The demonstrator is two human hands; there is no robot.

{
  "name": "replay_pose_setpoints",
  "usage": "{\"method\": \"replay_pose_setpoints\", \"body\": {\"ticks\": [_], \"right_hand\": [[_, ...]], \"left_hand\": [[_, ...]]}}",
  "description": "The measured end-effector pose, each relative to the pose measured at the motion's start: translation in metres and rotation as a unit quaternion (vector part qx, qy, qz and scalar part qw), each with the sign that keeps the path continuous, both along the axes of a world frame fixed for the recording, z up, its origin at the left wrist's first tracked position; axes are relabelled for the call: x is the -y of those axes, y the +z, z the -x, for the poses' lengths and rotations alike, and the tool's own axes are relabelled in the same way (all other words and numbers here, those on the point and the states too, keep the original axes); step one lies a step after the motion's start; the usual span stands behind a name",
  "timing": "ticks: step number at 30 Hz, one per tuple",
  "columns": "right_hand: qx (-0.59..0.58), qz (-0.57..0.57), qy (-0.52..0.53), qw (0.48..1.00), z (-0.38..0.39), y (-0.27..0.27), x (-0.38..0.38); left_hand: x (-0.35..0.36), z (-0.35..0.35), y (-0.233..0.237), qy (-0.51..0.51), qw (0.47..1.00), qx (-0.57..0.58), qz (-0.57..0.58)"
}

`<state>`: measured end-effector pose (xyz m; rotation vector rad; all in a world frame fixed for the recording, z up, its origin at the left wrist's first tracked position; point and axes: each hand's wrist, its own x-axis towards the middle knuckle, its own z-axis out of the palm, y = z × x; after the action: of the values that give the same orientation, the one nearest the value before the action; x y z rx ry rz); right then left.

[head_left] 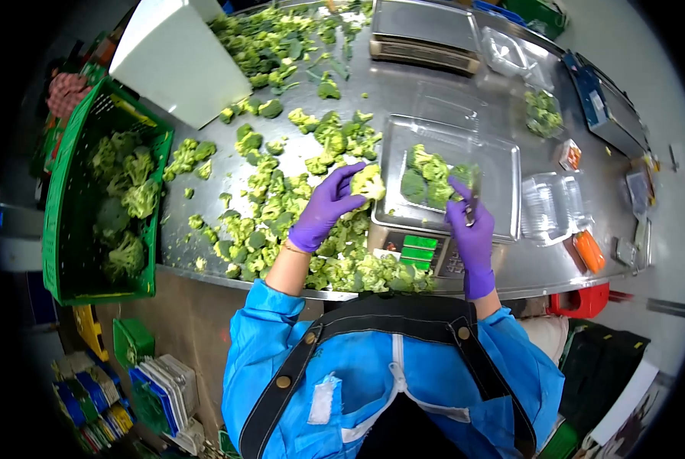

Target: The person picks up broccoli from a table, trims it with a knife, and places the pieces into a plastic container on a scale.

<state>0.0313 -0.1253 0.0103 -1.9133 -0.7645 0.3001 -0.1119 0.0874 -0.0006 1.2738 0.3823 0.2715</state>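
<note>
My left hand (pixel 329 205), in a purple glove, has its fingers closed around a pale green broccoli floret (pixel 368 183) just left of the scale. A clear plastic tray (pixel 406 197) with several broccoli florets (pixel 428 170) in it rests on the metal plate of a weighing scale (pixel 503 164). At the tray's right side is my right hand (pixel 471 229), also gloved in purple, its fingertips near the florets. It grips a narrow, dark grey thing that looks like a small knife (pixel 475 187); the fingers partly hide it. Green display panels (pixel 417 251) show on the scale's front.
Loose florets (pixel 270 199) cover the steel table left of the scale. A green crate (pixel 60 191) with broccoli heads stands at far left, behind it a white bin (pixel 174 57). A second scale (pixel 425 34), a filled tray (pixel 542 113) and clear trays (pixel 549 205) lie back and right.
</note>
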Motion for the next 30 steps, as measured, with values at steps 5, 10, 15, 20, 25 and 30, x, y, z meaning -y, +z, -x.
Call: {"method": "replay_pose_setpoints", "body": {"ticks": [5,10,15,20,25,30], "right_hand": [[-0.096,-0.07,-0.124,0.985,-0.017,0.007,0.02],[-0.125,-0.046,-0.129,0.983,-0.018,-0.007,0.022],[-0.148,-0.075,-0.103,0.981,-0.015,-0.01,0.012],[-0.152,-0.066,-0.083,0.983,-0.021,-0.021,0.003],[-0.15,-0.052,-0.085,0.984,-0.017,-0.008,-0.008],[-0.112,-0.061,-0.144,0.981,-0.025,0.001,0.005]], "left_hand": [[0.024,-0.068,-0.009,0.025,0.949,-0.009,-0.313],[0.041,-0.127,-0.036,0.067,0.858,0.095,-0.501],[0.048,-0.144,-0.042,-0.006,0.781,0.003,-0.625],[0.035,-0.155,-0.041,-0.139,0.77,-0.007,-0.623],[0.038,-0.161,-0.042,-0.116,0.751,-0.031,-0.649],[-0.055,-0.146,-0.061,0.069,0.909,0.1,-0.399]]}}
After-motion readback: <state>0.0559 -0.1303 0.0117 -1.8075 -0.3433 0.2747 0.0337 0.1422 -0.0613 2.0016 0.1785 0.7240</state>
